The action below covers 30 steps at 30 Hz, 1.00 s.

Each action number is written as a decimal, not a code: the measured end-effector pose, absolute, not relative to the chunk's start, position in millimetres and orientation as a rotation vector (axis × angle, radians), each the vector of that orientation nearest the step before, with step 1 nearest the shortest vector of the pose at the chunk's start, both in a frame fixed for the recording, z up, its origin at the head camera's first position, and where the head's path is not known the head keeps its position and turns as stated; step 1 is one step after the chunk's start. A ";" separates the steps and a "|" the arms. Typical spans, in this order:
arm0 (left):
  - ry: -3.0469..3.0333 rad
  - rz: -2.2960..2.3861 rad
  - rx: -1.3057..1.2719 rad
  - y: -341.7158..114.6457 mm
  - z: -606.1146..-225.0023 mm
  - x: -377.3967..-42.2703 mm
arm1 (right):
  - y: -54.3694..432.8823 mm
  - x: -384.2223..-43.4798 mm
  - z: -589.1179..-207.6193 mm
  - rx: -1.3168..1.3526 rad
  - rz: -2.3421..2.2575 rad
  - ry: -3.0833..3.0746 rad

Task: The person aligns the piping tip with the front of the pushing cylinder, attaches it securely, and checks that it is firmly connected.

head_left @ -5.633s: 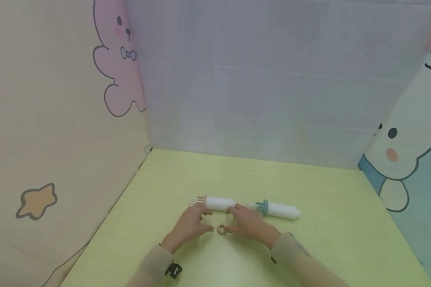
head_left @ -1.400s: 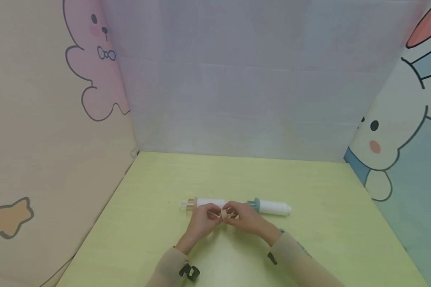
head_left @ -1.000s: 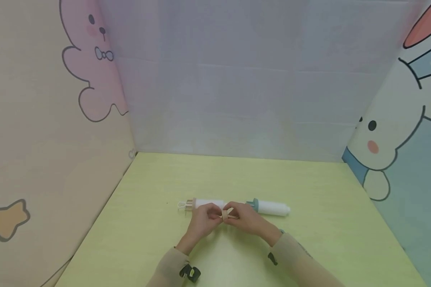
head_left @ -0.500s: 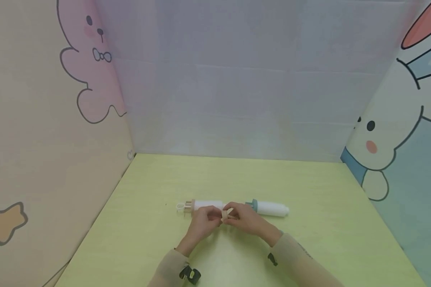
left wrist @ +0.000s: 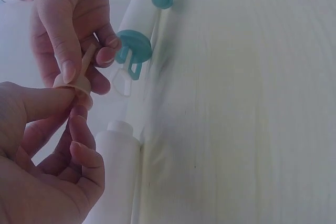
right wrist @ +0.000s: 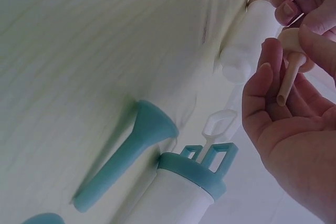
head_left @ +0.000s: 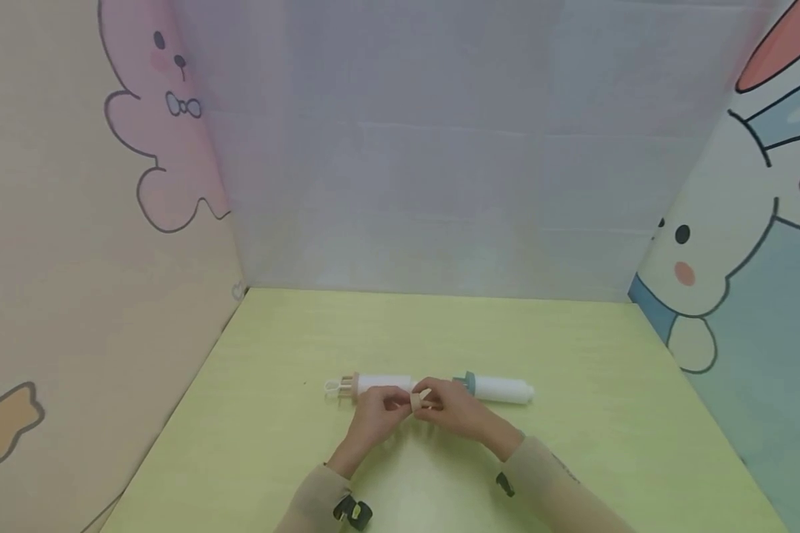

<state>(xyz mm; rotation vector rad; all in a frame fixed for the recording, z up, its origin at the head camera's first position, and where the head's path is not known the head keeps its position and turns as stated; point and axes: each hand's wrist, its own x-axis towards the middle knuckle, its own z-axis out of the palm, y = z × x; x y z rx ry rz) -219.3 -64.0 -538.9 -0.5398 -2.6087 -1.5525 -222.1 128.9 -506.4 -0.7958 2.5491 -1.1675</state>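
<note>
In the head view my left hand (head_left: 377,416) and right hand (head_left: 465,411) meet over the table, fingertips together at a small beige ring (head_left: 416,402). A slender beige tube nozzle (right wrist: 290,80) sticks out of the ring toward my right palm. The left thumb and fingers pinch the ring's edge; right fingers curl round its other side, as the left wrist view shows at the ring (left wrist: 73,81). Just behind lies a white cylinder with beige handles (head_left: 384,383), its right end partly hidden by my hands.
Right of it lies a second white cylinder (head_left: 500,389) with a teal handled collar (right wrist: 191,174). Beside that, a teal funnel-shaped nozzle (right wrist: 128,150) lies on the pale yellow table (head_left: 573,459). Another teal piece (right wrist: 43,219) is cut off. Patterned cloth walls enclose the table.
Several seconds ago the ring lay on the table between my spread hands; now both hands hold it raised, with the tube nozzle. Over the last second the hands have barely shifted.
</note>
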 end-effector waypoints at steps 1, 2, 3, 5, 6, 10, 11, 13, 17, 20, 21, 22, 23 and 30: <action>-2.611 -1.560 -0.536 -64.3 -539.6 -219.2 | 128.7 -221.9 -506.4 -0.796 -1.166 2.547; -2.612 -1.568 -0.533 -64.4 -539.8 -219.1 | 128.5 -221.7 -506.4 -0.795 -1.164 2.548; -2.617 -1.571 -0.529 -64.3 -540.0 -219.1 | 128.5 -221.6 -506.3 -0.794 -1.163 2.546; -2.626 -1.571 -0.526 -63.7 -540.2 -219.2 | 128.6 -221.2 -505.7 -0.795 -1.158 2.551; -2.626 -1.570 -0.530 -63.3 -540.1 -219.2 | 128.8 -221.0 -505.2 -0.797 -1.159 2.552; -2.623 -1.571 -0.548 -61.4 -539.2 -219.3 | 129.5 -219.7 -504.0 -0.807 -1.168 2.557; -2.626 -1.576 -0.545 -61.1 -539.0 -219.3 | 129.8 -219.4 -504.0 -0.808 -1.171 2.558; -2.637 -1.577 -0.541 -60.9 -538.8 -219.3 | 130.2 -219.1 -504.4 -0.813 -1.176 2.555; -2.661 -1.583 -0.527 -61.8 -537.8 -219.2 | 131.1 -219.2 -505.9 -0.810 -1.186 2.545; -2.652 -1.585 -0.539 -62.9 -537.3 -219.8 | 131.6 -219.6 -506.5 -0.798 -1.188 2.538; -2.648 -1.583 -0.544 -63.2 -537.2 -219.9 | 131.8 -219.7 -506.6 -0.794 -1.189 2.536; -2.648 -1.580 -0.548 -63.3 -537.0 -220.1 | 131.9 -219.8 -506.7 -0.790 -1.189 2.534; -2.648 -1.581 -0.550 -63.5 -536.9 -220.3 | 132.0 -219.8 -506.8 -0.786 -1.186 2.534; -2.633 -1.596 -0.571 -63.3 -534.0 -218.9 | 132.3 -219.8 -506.9 -0.777 -1.176 2.534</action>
